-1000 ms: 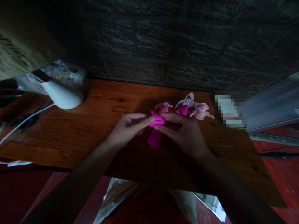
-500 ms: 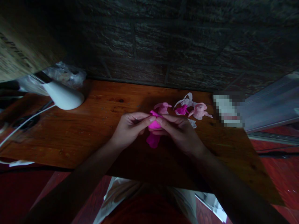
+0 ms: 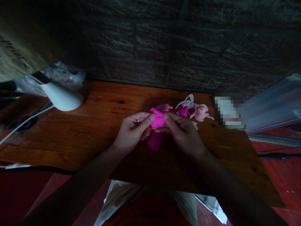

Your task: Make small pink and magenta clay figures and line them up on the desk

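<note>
Between both hands, above the wooden table (image 3: 101,125), is a small bright pink soft piece (image 3: 158,120) with an uneven top edge; its material is not clear. My left hand (image 3: 128,130) pinches its left side with the thumb on top, and a ring shows on one finger. On the opposite side, my right hand (image 3: 185,131) grips it between thumb and fingers. A flat, darker pink piece (image 3: 154,142) lies below the hands, partly hidden by them. Just behind them is a pale pink crumpled piece (image 3: 166,107).
Toward the back right lie a magenta piece (image 3: 182,111), a whitish strip (image 3: 191,98) and a light pink shape (image 3: 201,112). A blurred-out pale object (image 3: 228,111) sits at the right edge. On the left stand a white lamp-like base (image 3: 64,95), its cable and clear plastic (image 3: 70,77).
My right thumb has shifted right, away from the left thumb, uncovering more of the bright pink piece. The piece is slightly higher and covers more of the pale pink one behind.
</note>
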The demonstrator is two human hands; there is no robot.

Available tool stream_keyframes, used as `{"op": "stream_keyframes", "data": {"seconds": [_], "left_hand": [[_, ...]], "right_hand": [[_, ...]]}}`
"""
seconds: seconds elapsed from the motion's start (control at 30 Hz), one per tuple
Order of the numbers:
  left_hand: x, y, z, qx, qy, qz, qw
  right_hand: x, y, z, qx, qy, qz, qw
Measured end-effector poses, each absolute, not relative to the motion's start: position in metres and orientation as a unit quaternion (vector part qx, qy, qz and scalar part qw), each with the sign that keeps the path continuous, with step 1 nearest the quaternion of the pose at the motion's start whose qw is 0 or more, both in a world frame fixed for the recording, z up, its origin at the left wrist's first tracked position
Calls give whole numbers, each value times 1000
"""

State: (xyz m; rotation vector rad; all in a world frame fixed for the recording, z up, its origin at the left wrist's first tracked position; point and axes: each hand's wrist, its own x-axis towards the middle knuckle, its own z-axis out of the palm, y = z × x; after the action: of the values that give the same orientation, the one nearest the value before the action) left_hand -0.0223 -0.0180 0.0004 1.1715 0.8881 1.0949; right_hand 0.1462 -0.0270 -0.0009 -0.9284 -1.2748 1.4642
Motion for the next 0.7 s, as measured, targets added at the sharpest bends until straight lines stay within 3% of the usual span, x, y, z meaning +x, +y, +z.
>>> {"op": "stream_keyframes", "data": {"seconds": [0.17, 0.43, 0.7], "left_hand": [[-22, -22, 2, 537, 389, 435, 609], [-21, -21, -3, 501, 363, 457, 639], [-22, -23, 1, 509, 350, 408, 673]], "right_hand": [[143, -27, -1, -410, -531, 551, 496], [146, -25, -1, -387, -507, 591, 494], [149, -26, -3, -430, -607, 444, 500]]}}
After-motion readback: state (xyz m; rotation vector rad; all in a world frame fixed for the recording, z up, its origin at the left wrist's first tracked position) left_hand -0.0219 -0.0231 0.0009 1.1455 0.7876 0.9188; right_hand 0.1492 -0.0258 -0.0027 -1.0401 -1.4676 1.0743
